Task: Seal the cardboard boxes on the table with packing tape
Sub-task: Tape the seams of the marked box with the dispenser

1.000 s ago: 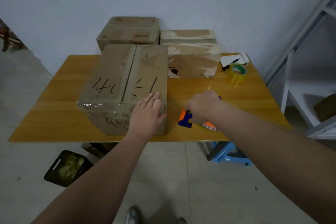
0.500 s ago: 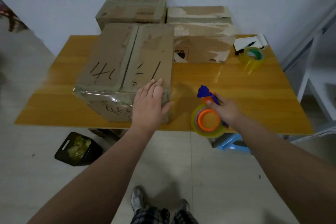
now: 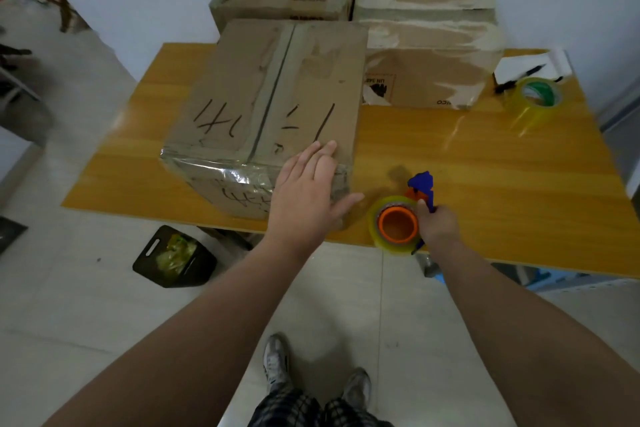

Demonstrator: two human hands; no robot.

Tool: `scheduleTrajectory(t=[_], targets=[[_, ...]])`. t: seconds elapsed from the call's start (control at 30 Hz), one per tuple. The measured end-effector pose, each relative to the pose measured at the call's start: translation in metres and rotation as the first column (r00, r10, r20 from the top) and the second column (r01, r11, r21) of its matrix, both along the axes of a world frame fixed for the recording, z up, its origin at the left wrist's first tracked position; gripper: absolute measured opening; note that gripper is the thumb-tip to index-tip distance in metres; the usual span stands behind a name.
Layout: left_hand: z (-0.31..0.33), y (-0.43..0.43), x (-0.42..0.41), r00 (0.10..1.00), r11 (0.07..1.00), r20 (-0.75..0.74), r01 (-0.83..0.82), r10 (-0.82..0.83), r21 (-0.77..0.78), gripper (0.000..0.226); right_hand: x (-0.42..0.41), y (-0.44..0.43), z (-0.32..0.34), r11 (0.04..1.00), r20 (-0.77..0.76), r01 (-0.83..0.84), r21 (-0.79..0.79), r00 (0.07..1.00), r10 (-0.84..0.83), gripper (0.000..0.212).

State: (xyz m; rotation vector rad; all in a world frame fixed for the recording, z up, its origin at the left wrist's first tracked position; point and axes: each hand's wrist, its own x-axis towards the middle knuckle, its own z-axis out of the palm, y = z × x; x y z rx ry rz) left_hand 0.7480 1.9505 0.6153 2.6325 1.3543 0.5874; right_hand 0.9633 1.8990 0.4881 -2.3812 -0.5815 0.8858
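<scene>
Wooden table (image 3: pixel 485 166) carries the marked cardboard box (image 3: pixel 270 107). On that box's near right corner the left hand (image 3: pixel 304 198) lies flat, fingers (image 3: pixel 322 156) straight and holding nothing. Just right of the box, the right hand (image 3: pixel 438 225) curls tightly round the tape dispenser (image 3: pixel 396 225).

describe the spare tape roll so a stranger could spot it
On the wooden table, go to the far right corner, by the white paper. The spare tape roll sits there untouched: green core, unlike the orange-cored roll the right hand holds.
</scene>
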Motion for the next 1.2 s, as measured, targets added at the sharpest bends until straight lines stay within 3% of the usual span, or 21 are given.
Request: scheduleTrajectory(t=[0.1,0.17,0.23,0.27,0.3,0.37,0.4,0.5,0.57,0.7,0.83,0.93,1.1,1.2], targets=[[0.001,0.000,0.000,1.000,1.000,-0.001,0.001,-0.001,-0.006,0.066,-0.002,-0.005,0.003,0.999,0.089,0.017,0.044,0.996,-0.021,0.037],[0.002,-0.002,0.000,1.000,1.000,0.007,0.004,-0.004,0.000,0.063,-0.014,-0.009,0.019,0.949,0.137,0.061,0.310,0.985,-0.108,0.040],[0.003,-0.003,0.000,1.000,1.000,0.013,0.000,0.000,0.004,0.063,-0.034,-0.012,0.041,0.835,-0.188,0.181,0.519,0.978,-0.094,0.039],[0.004,-0.004,0.001,1.000,1.000,0.013,-0.002,0.002,0.004,0.063,-0.045,-0.012,0.053,0.829,-0.439,0.268,0.491,0.898,-0.031,0.045],[0.004,-0.005,0.001,1.000,1.000,0.010,-0.003,0.003,0.007,0.064,-0.054,-0.012,0.063,0.850,-0.650,0.330,0.410,0.759,0.019,0.055],[0.005,-0.005,0.000,1.000,1.000,-0.001,-0.001,0.001,0.017,0.065,-0.065,-0.014,0.074,0.858,-0.846,0.395,0.328,0.527,0.081,0.061],[0.006,-0.005,0.000,1.000,1.000,-0.009,0.002,-0.002,0.021,0.066,-0.067,-0.015,0.075,0.838,-0.873,0.434,0.331,0.478,0.097,0.055],[0.009,-0.004,-0.001,0.998,1.000,-0.053,0.018,-0.017,0.017,0.071,-0.070,-0.019,0.078,0.743,-0.899,0.587,0.321,0.435,0.044,0.033],[0.009,-0.002,-0.006,0.993,0.999,-0.109,0.047,-0.046,0.013,0.075,-0.069,-0.018,0.080,0.701,-0.900,0.644,0.307,0.436,-0.006,0.030],[0.012,0.004,-0.020,0.959,0.987,-0.246,0.158,-0.143,0.042,0.067,-0.073,-0.013,0.085,0.712,-0.910,0.660,0.240,0.408,-0.071,0.029],[0.019,0.013,-0.040,0.952,0.992,-0.295,0.107,-0.083,0.068,0.067,-0.086,-0.004,0.080,0.735,-0.917,0.650,0.193,0.385,-0.099,0.017],[0.017,0.016,-0.054,0.942,0.995,-0.325,0.094,-0.077,0.038,0.069,-0.097,0.003,0.076,0.748,-0.922,0.643,0.165,0.370,-0.116,0.017],[0.013,0.016,-0.059,0.932,0.993,-0.348,0.116,-0.098,0.029,0.075,-0.105,0.015,0.075,0.748,-0.884,0.643,0.165,0.432,-0.176,0.044],[0.012,0.016,-0.059,0.939,0.993,-0.328,0.113,-0.098,0.028,0.075,-0.107,0.021,0.076,0.745,-0.872,0.647,0.159,0.447,-0.202,0.042]])
